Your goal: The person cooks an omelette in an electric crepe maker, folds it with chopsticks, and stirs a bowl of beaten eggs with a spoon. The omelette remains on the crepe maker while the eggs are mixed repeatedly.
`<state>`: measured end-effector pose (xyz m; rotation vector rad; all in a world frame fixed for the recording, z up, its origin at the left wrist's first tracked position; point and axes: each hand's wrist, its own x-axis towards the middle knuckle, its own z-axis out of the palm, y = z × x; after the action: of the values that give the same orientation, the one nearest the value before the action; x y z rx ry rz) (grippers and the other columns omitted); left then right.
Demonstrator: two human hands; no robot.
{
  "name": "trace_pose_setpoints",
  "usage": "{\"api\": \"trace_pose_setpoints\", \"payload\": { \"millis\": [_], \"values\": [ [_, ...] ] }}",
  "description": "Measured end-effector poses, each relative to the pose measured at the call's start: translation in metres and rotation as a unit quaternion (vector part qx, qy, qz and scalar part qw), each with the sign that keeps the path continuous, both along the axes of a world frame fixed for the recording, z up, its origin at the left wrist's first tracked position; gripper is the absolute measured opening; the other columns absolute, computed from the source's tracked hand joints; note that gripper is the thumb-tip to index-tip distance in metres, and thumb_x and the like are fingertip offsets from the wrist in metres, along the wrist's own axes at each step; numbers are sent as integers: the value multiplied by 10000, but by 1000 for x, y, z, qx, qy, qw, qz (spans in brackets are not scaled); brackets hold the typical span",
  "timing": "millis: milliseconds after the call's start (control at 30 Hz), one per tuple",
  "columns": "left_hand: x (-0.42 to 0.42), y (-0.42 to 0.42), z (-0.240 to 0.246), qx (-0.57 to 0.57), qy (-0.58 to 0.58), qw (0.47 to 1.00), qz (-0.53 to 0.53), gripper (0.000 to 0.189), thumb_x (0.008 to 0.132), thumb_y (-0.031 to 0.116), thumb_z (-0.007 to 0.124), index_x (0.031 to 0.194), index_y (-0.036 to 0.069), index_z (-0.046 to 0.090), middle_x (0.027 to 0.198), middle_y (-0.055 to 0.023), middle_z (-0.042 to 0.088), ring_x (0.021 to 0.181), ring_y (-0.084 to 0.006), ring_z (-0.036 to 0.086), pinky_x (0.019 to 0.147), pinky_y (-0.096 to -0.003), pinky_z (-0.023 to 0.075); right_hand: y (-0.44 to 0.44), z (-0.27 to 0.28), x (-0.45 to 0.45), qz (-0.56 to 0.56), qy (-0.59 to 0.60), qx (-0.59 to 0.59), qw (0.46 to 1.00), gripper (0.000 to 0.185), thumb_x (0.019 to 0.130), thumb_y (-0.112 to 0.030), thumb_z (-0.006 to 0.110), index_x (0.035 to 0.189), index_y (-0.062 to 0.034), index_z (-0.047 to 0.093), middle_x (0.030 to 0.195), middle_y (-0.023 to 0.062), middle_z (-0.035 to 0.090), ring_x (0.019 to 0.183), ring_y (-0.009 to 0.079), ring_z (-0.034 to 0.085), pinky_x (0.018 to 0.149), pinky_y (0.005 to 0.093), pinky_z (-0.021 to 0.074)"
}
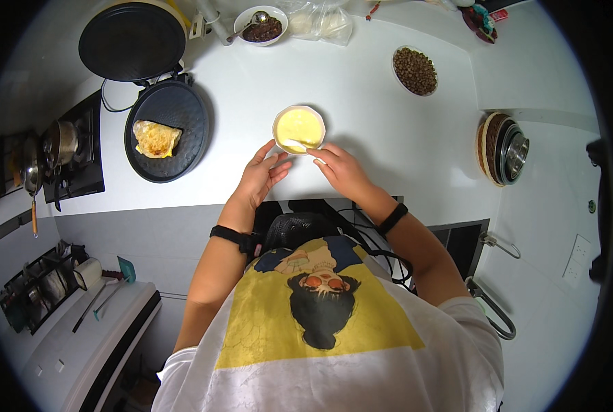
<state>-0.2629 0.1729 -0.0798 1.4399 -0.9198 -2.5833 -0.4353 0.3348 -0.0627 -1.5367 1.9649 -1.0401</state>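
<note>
A white bowl of pale yellow liquid (pixel 300 123) stands on the white counter in front of me. My right hand (pixel 340 169) grips the handle of a white spoon (pixel 294 144), whose other end rests in the liquid near the bowl's near rim. My left hand (pixel 266 174) is at the bowl's near left side, fingers apart; whether a fingertip touches the bowl I cannot tell. To the left, a folded, browned flatbread (pixel 157 139) with yellow egg-like edges lies on the lower plate of an open black electric griddle (pixel 183 110).
At the back are a bowl of dark red paste (pixel 262 32) with a metal spoon and a clear plastic bag (pixel 321 23). A dish of small brown pieces (pixel 414 70) is at back right. The griddle's lid (pixel 131 42) stands raised; a stove (pixel 82 154) lies far left.
</note>
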Motion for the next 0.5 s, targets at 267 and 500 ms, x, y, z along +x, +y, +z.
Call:
{"api": "trace_pose_setpoints", "payload": {
  "millis": [267,500],
  "values": [
    [0,1,3,-1,4,1000,-5,491,1063,117,445,1541,111,335,1289,-172,603,1055,-239,683,896,-332,590,-16,-29,-14,-5,127,-14,992,298,920,-87,644,1217,-95,653,1034,84,605,943,285,648,765,388,555],
    [0,-1,6,-10,-8,1000,-10,491,1067,122,429,1544,94,321,1292,-175,608,1049,-234,685,897,-327,587,0,-8,-20,-68,137,56,987,242,930,-119,657,1170,-84,659,1011,110,605,844,312,627,712,407,523]
  ]
}}
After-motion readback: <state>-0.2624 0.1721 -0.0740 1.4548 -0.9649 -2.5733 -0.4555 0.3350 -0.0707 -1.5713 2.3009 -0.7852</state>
